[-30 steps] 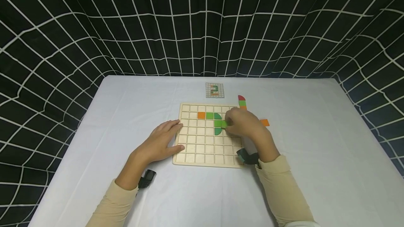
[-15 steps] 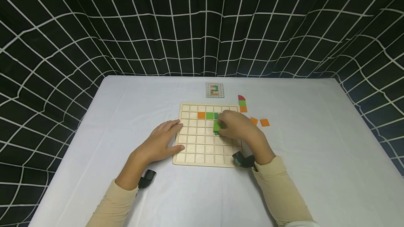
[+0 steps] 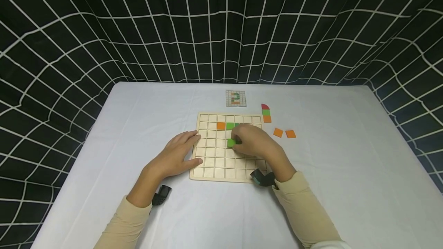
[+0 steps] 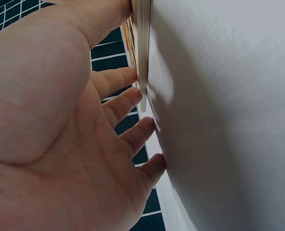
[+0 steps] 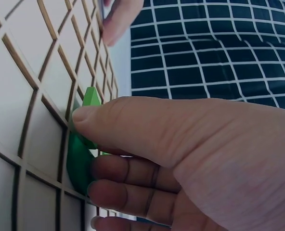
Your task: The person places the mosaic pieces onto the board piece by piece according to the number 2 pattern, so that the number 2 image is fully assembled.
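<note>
Green tile (image 3: 231,143) sits in the right hand (image 3: 254,139), low over the middle of the wooden grid board (image 3: 214,162). I see its thumb and fingers drawn together, pinching the tile, with only a small part of it showing past the fingertips. From the right wrist I get one corner above the thumb and a dark green rounded piece (image 5: 79,163) on the board right beside it; whether the tile is seated in a cell I cannot tell.

My head view puts the left hand (image 3: 176,155) at the board's left edge, fingers extended and slightly spread, thumb and index finger over the rim, gripping nothing. On the left wrist feed, two fingertips reach the white cloth (image 4: 229,96).

Farther up the board I have an orange square (image 3: 220,125) touching a second green square (image 3: 230,126). Beyond the far edge lies a small printed card (image 3: 236,98). Off the far right corner, a red rounded piece (image 3: 265,107), a third green square (image 3: 265,112) and another orange square (image 3: 267,119) line up touching; two loose orange squares (image 3: 278,132) lie nearer me, just beside each other.
</note>
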Motion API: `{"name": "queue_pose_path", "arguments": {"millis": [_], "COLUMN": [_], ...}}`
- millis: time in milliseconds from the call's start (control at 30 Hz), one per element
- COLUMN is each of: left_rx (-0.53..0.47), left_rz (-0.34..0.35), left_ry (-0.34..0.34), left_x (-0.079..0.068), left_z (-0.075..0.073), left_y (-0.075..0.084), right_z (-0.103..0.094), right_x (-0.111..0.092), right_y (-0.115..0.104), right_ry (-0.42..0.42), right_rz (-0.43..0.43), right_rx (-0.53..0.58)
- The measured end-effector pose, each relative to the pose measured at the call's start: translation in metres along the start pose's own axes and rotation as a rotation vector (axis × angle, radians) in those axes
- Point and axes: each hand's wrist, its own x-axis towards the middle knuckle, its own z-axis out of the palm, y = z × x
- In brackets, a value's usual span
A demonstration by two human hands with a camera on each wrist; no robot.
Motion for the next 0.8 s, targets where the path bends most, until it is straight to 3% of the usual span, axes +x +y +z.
{"name": "queue_pose_path", "arguments": {"millis": [800], "left_rx": [0.005], "left_rz": [0.004], "left_ry": [0.008], "left_x": [0.0000], "left_z": [0.0004], "left_y": [0.0002], "right_z": [0.0058], "right_x": [0.0015], "right_y": [-0.0015], "right_ry": [0.023], "right_rz": [0.011], "right_rx": [-0.035]}}
